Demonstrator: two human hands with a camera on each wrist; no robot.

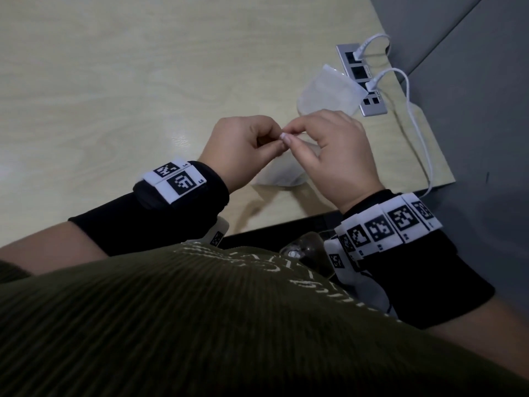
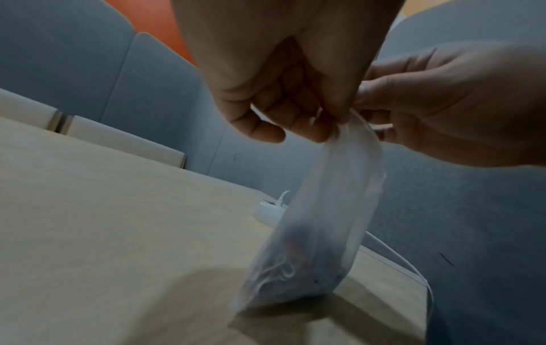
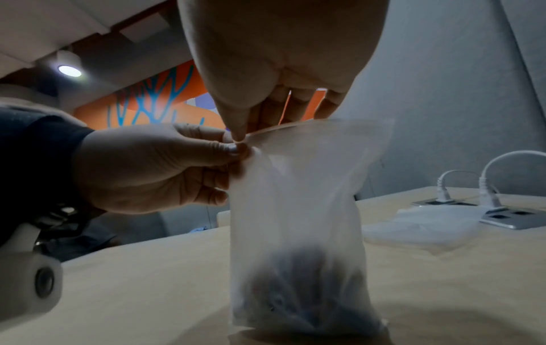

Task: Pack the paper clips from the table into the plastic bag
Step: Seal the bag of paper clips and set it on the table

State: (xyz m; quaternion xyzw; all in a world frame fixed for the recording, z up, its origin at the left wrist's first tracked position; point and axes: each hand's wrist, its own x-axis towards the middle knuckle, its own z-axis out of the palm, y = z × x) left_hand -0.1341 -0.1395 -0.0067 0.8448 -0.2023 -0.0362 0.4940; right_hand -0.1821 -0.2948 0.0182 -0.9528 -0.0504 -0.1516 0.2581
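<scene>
A small clear plastic bag (image 3: 298, 210) hangs upright with its bottom touching the table (image 1: 114, 96). Paper clips (image 3: 298, 301) lie heaped in its bottom, also visible as pale loops through the plastic bag (image 2: 325, 221) at paper clips (image 2: 277, 270). My left hand (image 1: 246, 144) and right hand (image 1: 329, 147) meet above the table and both pinch the bag's top edge at one corner. In the right wrist view the left hand (image 3: 165, 168) pinches from the left while my right hand (image 3: 266, 70) pinches from above. From the head view the bag (image 1: 282, 173) shows only below the hands.
A second empty plastic bag (image 1: 326, 93) lies flat at the far right, beside a metal socket panel (image 1: 362, 78) with two white cables (image 1: 412, 110) plugged in. The table's near edge runs just under my wrists. Grey partition panels stand behind the table.
</scene>
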